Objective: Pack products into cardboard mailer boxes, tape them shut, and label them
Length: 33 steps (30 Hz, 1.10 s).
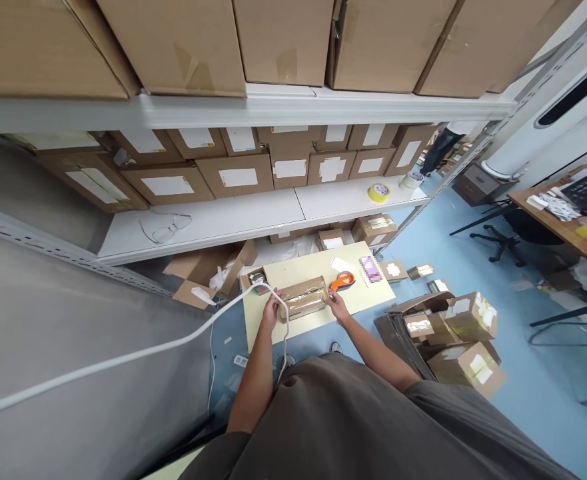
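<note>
A brown cardboard box (303,299), with shiny clear tape along its top and side, rests on the pale yellow table (260,337). My left hand (272,308) grips its left end, partly behind a white cable. At the right end, the fingers of my right hand (337,307) close on the box's edge. An orange tape dispenser (342,281) lies just beyond my right hand. Farther right on the table is a pink, blurred-out item (371,269), near a white paper slip (342,265). A small open box (258,279) holding a roll stands behind my left hand.
A white cable (173,343) crosses in front from the left. Shelves (253,217) ahead hold labelled boxes, eyeglasses (166,230) and a yellow tape roll (379,192). A large carton of parcels (398,337) sits on the floor at right. Another person's leg (439,150) shows behind the shelf.
</note>
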### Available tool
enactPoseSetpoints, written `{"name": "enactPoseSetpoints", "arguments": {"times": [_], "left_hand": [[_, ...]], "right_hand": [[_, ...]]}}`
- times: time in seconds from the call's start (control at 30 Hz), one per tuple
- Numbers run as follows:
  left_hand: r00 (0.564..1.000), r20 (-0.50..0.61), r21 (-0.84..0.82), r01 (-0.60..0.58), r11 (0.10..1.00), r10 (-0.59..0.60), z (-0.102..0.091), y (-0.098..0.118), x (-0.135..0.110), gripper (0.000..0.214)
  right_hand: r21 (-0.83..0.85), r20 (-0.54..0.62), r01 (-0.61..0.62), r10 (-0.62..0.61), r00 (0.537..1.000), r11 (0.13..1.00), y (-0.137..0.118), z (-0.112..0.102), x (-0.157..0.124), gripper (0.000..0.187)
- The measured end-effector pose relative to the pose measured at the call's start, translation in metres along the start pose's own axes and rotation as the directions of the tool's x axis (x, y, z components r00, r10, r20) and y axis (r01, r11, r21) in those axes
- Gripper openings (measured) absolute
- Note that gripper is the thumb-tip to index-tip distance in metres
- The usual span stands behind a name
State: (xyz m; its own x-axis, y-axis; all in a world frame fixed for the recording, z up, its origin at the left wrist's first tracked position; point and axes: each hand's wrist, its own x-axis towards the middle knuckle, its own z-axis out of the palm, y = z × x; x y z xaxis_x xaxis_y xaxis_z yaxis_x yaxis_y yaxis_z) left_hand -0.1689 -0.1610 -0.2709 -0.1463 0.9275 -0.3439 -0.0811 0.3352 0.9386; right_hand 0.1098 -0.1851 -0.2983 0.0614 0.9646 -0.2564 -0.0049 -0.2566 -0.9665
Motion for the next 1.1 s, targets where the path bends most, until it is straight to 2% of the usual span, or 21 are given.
{"name": "enactPoseSetpoints", "arguments": {"times": [0.1,0.23,0.33,0.43,0.53,0.6,0.73,0.87,0.93,1.0,1.1], "left_hand": [[0.998,0.030,0.057,-0.052,0.997,0.051,0.001,-0.005,-0.007,0.030],[0.991,-0.081,0.154,-0.091,0.984,0.105,0.011,-0.013,-0.018,0.041],[0.987,-0.120,0.137,-0.089,0.987,0.105,0.006,-0.018,-0.025,0.048],[0.985,-0.139,0.128,-0.080,0.989,0.097,-0.013,-0.020,-0.030,0.067],[0.990,-0.122,0.153,-0.047,0.987,0.066,-0.027,-0.017,-0.031,0.072],[0.993,-0.103,0.177,-0.035,0.984,0.053,-0.026,-0.013,-0.032,0.070],[0.999,-0.044,0.215,-0.012,0.977,0.022,-0.004,-0.012,-0.040,0.068],[1.000,-0.009,0.185,0.005,0.983,-0.003,0.010,-0.025,-0.055,0.057],[1.000,-0.008,0.150,-0.013,0.989,0.014,0.010,-0.032,-0.059,0.055],[0.999,-0.003,0.141,-0.043,0.989,0.044,0.010,-0.036,-0.056,0.057],[0.998,0.014,0.195,-0.070,0.978,0.069,0.012,-0.034,-0.041,0.064]], "right_hand": [[0.006,-0.066,-0.034,0.035,0.997,0.999,0.004,0.009,0.003,0.052],[-0.035,-0.141,-0.083,0.077,0.987,0.996,0.010,0.020,0.008,0.068],[-0.142,-0.057,-0.037,0.029,0.998,0.989,0.016,0.030,0.009,0.075],[-0.218,0.045,0.017,-0.007,0.999,0.976,0.023,0.043,0.006,0.072],[-0.231,0.075,-0.003,0.021,0.997,0.973,0.028,0.052,0.001,0.073],[-0.241,0.047,-0.048,0.061,0.997,0.969,0.029,0.049,-0.003,0.074],[-0.298,-0.066,-0.137,0.123,0.990,0.945,0.027,0.024,-0.017,0.072],[-0.341,0.009,-0.034,0.039,0.999,0.939,0.029,0.000,-0.039,0.067],[-0.346,0.058,0.037,-0.018,0.998,0.938,0.030,-0.003,-0.048,0.065],[-0.351,0.056,0.062,-0.045,0.997,0.934,0.029,-0.001,-0.049,0.066],[-0.366,-0.029,-0.019,0.009,1.000,0.931,0.025,0.008,-0.037,0.070]]}}
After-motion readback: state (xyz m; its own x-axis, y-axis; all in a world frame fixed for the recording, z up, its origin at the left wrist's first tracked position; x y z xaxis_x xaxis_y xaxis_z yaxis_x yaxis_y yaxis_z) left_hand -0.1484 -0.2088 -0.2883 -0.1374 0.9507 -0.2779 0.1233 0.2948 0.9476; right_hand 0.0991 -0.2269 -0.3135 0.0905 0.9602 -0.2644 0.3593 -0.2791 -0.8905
